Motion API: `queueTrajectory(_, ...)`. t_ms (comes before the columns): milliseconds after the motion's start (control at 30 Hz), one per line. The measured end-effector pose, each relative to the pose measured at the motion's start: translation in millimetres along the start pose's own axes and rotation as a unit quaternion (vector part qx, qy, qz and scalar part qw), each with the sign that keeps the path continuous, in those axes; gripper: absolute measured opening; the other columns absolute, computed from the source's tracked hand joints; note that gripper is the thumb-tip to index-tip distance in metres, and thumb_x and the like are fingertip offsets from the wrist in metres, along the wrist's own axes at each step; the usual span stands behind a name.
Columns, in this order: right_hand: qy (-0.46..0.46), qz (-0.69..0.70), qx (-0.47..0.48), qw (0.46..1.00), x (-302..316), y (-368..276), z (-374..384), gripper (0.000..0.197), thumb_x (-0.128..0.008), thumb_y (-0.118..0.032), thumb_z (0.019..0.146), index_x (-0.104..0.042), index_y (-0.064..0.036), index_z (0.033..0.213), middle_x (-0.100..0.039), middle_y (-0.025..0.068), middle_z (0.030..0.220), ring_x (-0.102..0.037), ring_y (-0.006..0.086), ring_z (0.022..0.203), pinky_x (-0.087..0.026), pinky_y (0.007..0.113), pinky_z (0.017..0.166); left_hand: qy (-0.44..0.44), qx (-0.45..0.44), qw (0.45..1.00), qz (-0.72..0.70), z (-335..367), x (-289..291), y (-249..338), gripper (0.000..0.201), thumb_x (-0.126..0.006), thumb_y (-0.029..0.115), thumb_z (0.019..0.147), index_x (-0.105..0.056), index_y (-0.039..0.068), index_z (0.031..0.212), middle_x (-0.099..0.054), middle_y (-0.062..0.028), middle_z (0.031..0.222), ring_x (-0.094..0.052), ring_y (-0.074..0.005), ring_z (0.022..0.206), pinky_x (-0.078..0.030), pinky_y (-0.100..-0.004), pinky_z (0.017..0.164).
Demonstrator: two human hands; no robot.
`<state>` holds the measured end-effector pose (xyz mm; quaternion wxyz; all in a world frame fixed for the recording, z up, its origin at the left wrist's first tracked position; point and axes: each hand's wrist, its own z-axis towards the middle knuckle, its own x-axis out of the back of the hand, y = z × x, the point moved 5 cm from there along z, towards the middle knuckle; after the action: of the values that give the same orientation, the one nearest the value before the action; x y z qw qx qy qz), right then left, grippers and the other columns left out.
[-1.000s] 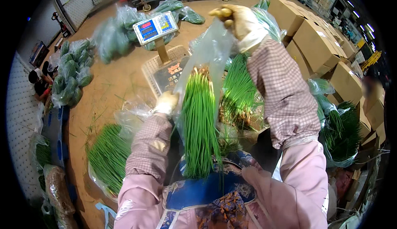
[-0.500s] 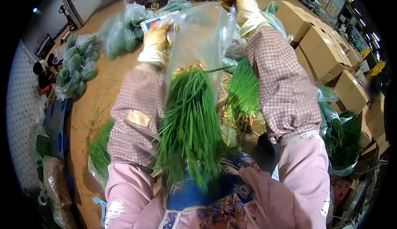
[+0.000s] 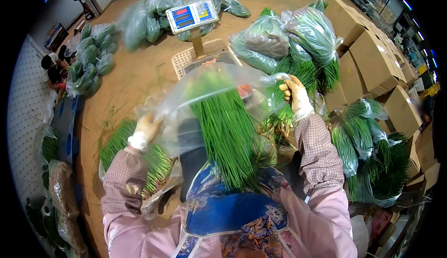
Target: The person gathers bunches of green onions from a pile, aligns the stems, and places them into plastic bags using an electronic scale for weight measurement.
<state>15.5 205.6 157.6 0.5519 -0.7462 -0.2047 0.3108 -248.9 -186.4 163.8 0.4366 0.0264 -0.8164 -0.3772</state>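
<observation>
A thick bundle of long, thin green onions (image 3: 226, 137) lies in front of me with its leaf tips toward my apron. A clear plastic bag (image 3: 177, 102) covers the bundle's far end, while the near leaves stick out of its mouth. My gloved right hand (image 3: 295, 94) is closed on the bag's right edge. On the other side my gloved left hand (image 3: 147, 127), somewhat blurred, is closed on the bag's left edge. Just beyond the bundle stands a scale with a white display panel (image 3: 192, 15) and a beige platform (image 3: 180, 64).
Loose green onions (image 3: 158, 167) lie beside my left arm, and another pile (image 3: 279, 127) is near my right hand. Filled plastic bags (image 3: 311, 27) sit right of the scale, with cardboard boxes (image 3: 372, 55) behind. A person (image 3: 56, 69) crouches at far left beside more bags (image 3: 91, 55).
Both hands have come down toward me and spread apart, drawing the bag's mouth wide and lower. The scale, mostly hidden before, now shows.
</observation>
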Motion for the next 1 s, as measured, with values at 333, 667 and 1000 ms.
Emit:
queueTrajectory(333, -0.063, 0.033, 0.039, 0.997, -96.2, -24.2, -67.0, 0.02, -0.057, -0.018, 0.087, -0.057, -0.0052, 0.102, -0.059, 0.0, 0.064, -0.041, 0.0022, 0.049, -0.03, 0.016, 0.046, -0.17, -0.079, 0.758, -0.624, -71.4, -60.8, 57.2, 0.046, -0.062, 0.015, 0.083, -0.045, 0.002, 0.124, -0.061, -0.0086, 0.089, -0.058, -0.0153, 0.075, -0.052, -0.0315, 0.075)
queueTrajectory(667, -0.167, -0.347, 0.294, 0.875, -190.5, 28.8, -143.7, 0.091, -0.069, -0.02, 0.073, -0.011, -0.0037, 0.141, -0.046, 0.0186, 0.122, -0.054, 0.0256, 0.098, -0.044, 0.033, 0.086, -0.159, -0.166, 0.643, -0.731, -46.7, -54.9, 135.2, 0.058, -0.056, 0.009, 0.086, -0.028, 0.014, 0.136, -0.05, -0.0153, 0.118, -0.057, -0.0316, 0.099, -0.057, -0.0417, 0.067)
queueTrajectory(1000, -0.041, -0.224, 0.149, 0.962, -176.2, 32.4, -99.9, 0.052, -0.053, -0.007, 0.08, -0.038, 0.001, 0.13, -0.056, 0.0168, 0.104, -0.053, 0.0272, 0.1, -0.04, 0.031, 0.089, -0.103, -0.299, 0.722, -0.615, -68.8, -72.3, 213.2, 0.057, -0.046, 0.002, 0.088, -0.023, 0.009, 0.139, -0.038, -0.0115, 0.132, -0.041, -0.0227, 0.12, -0.04, -0.035, 0.096)
